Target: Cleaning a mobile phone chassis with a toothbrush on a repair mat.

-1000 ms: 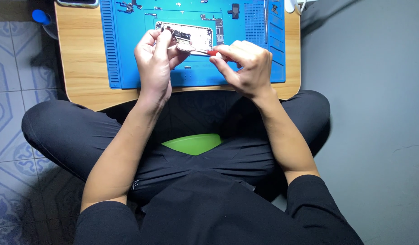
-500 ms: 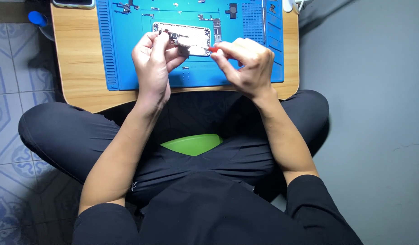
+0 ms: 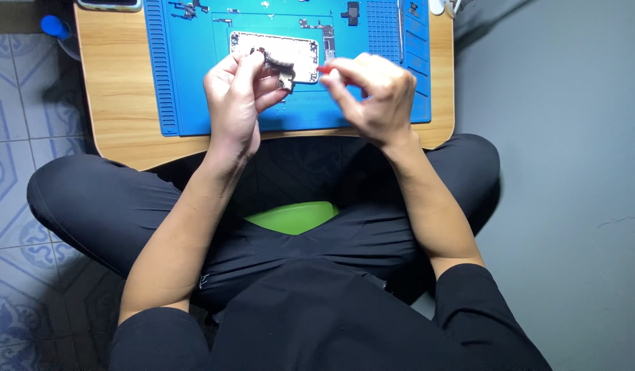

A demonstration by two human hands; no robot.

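An opened phone body [image 3: 290,51] lies on a blue work mat [image 3: 194,82] on a small wooden table [image 3: 118,96]. My left hand [image 3: 236,99] pinches a small dark part [image 3: 283,72] lifted just above the phone's near edge. My right hand [image 3: 372,93] is closed around a thin tool with a red tip [image 3: 324,69] that points left toward that part. Both hands hover over the mat's front half, a little apart.
Small loose parts [image 3: 187,8] and a long circuit board [image 3: 329,38] lie at the mat's far side, with a black piece [image 3: 352,12] beside them. A blue round object [image 3: 55,26] sits on the tiled floor at left. A green stool [image 3: 293,216] shows between my crossed legs.
My left hand has lifted the small dark part off the phone toward me. The right hand with the red-tipped tool has drawn back slightly to the right.
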